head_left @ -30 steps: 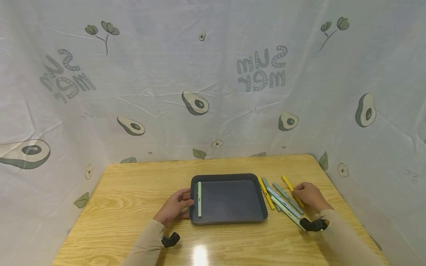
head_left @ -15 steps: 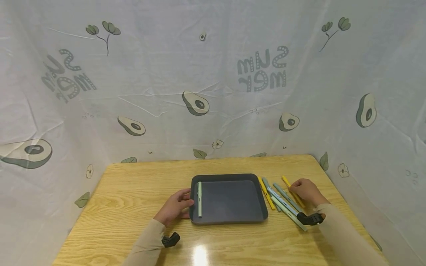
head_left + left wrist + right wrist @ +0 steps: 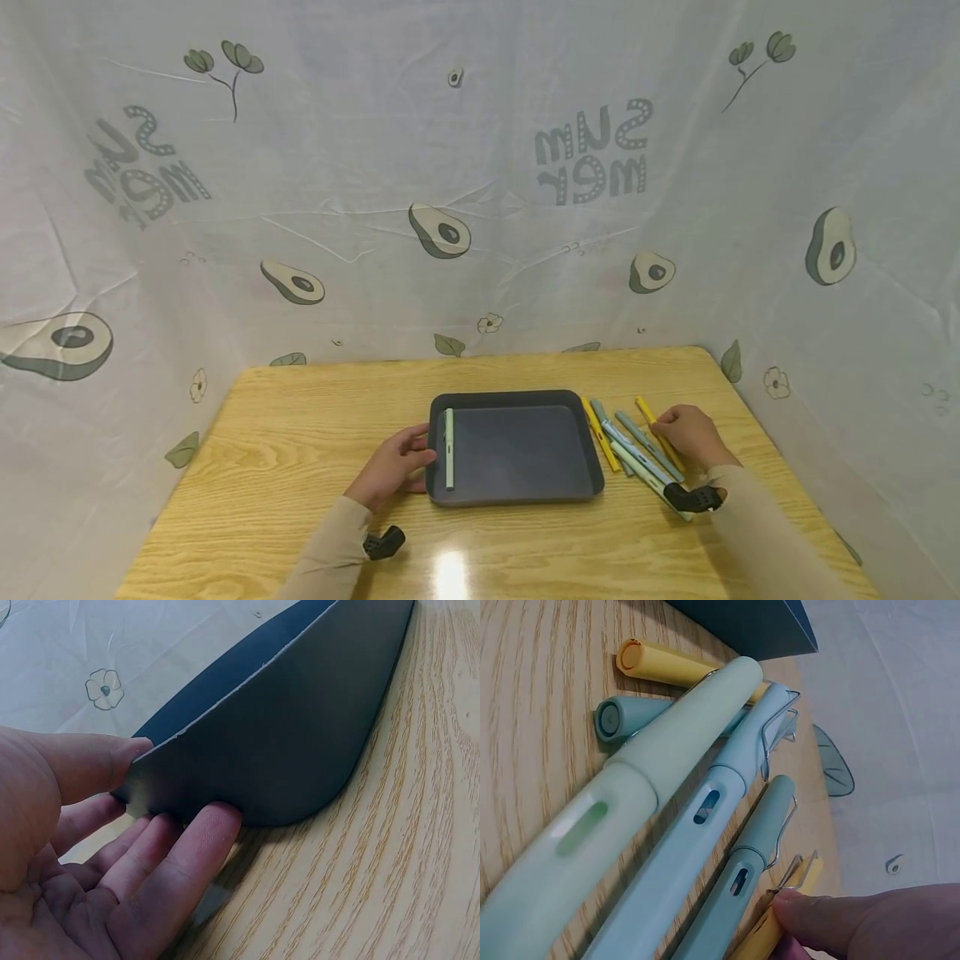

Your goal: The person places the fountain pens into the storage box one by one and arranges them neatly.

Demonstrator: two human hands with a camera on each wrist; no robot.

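Observation:
A dark grey tray (image 3: 517, 492) stands in the middle of the wooden table, with one pale green pen (image 3: 449, 454) lying along its left side. My left hand (image 3: 396, 462) holds the tray's left end, thumb (image 3: 112, 761) on the rim and fingertips against the outer wall. On the right, my right hand (image 3: 692, 433) pinches a yellow fountain pen (image 3: 645, 408) by its clip end, between thumb (image 3: 817, 915) and a mostly hidden finger. Beside it lie a grey-green pen (image 3: 735, 889), a light blue pen (image 3: 697, 832) and another pale green pen (image 3: 652, 772).
Another yellow pen (image 3: 602, 437) lies against the tray's right side, with a teal pen (image 3: 622, 716) partly under the others. A printed curtain (image 3: 375, 167) hangs behind the table (image 3: 315, 417). Black wrist cameras sit on both sleeves.
My right hand has shifted slightly left and away from me along the yellow pen, its wrist moving left too. The left hand and tray stay put.

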